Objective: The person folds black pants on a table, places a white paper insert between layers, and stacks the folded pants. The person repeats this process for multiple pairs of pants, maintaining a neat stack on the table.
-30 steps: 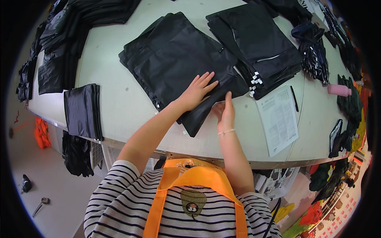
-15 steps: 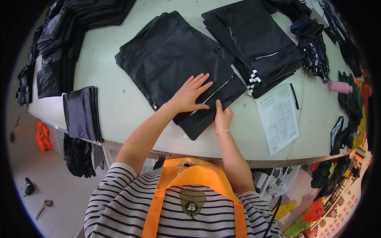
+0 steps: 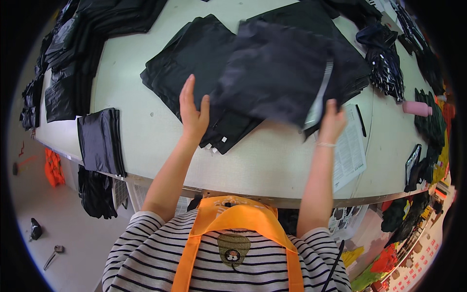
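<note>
A dark fabric panel (image 3: pixel 277 73) with a pale zip strip (image 3: pixel 321 95) along its right side is lifted and slightly blurred. My right hand (image 3: pixel 333 121) grips its lower right corner. My left hand (image 3: pixel 193 112), fingers apart, is raised at the panel's left edge, in front of the left stack of black fabric pieces (image 3: pixel 182 53). Small white tags (image 3: pixel 216 146) show at that stack's near corner. Behind the lifted panel, the right stack of black pieces (image 3: pixel 311 17) is mostly covered.
Folded black pieces (image 3: pixel 99 138) lie at the table's left edge, with larger black piles (image 3: pixel 73 73) beyond. On the right are a printed sheet (image 3: pixel 350 160), a black pen (image 3: pixel 361 120), a dark bundle (image 3: pixel 384 63), a pink bottle (image 3: pixel 417 108) and a phone-like object (image 3: pixel 413 158).
The top panel has come off the left stack and swung right over the other stack, held in my right hand. My left hand has moved left, off the cloth it lay flat on.
</note>
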{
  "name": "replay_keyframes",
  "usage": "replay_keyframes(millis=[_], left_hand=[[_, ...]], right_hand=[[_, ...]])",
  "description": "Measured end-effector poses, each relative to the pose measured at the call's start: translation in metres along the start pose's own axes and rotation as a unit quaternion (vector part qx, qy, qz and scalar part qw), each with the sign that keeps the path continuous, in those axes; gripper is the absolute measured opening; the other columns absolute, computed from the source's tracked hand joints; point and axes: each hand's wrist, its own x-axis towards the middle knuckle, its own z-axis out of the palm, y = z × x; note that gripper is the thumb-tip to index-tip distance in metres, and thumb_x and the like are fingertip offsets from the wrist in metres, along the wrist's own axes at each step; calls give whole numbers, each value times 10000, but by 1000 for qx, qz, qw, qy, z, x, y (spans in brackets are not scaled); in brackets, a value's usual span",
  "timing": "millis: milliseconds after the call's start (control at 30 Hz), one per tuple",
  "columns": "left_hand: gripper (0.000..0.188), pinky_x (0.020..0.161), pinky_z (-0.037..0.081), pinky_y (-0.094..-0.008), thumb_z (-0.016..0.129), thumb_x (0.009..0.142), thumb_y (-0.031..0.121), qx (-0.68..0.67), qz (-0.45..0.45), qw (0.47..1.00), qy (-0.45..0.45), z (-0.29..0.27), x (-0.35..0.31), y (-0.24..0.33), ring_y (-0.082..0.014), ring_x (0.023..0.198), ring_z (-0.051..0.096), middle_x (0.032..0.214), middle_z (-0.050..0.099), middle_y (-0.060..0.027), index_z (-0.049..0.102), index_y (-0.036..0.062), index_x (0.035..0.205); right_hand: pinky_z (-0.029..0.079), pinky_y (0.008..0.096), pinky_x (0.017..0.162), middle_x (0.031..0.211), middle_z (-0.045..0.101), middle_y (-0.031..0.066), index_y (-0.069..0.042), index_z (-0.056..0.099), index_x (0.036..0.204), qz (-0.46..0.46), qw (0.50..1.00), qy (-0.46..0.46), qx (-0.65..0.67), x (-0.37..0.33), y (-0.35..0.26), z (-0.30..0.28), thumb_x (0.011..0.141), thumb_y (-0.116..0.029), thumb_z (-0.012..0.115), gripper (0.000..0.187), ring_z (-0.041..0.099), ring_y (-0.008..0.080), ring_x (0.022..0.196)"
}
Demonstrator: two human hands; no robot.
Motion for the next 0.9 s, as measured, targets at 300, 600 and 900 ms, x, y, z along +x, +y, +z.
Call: replay_keyframes(millis=[300,600,900], left_hand=[[759,1139,189,-466,592,873,433,231,24,944,-233,60,-18,0,-333,1414,229,1538,230,-167,293,65,1466],[692,1133,201,-460,587,888,419,252,50,914,-313,17,-70,8,-311,1418,224,1544,231,-134,344,99,1452],[494,1124,243,-444,562,914,186,172,55,936,-303,15,-80,-5,-289,1392,297,1505,330,-105,453,85,1385]], right_hand=[[472,320,832,1105,650,149,72,580,1154,92,986,114,85,123,38,14,908,-154,598,334,611,221,923],[378,486,1013,1248,546,265,65,547,1229,181,868,58,-459,-11,181,-210,740,-333,774,671,501,385,1165],[497,401,691,777,677,186,57,674,724,292,896,26,-333,-78,198,-278,823,-426,671,493,651,304,739]])
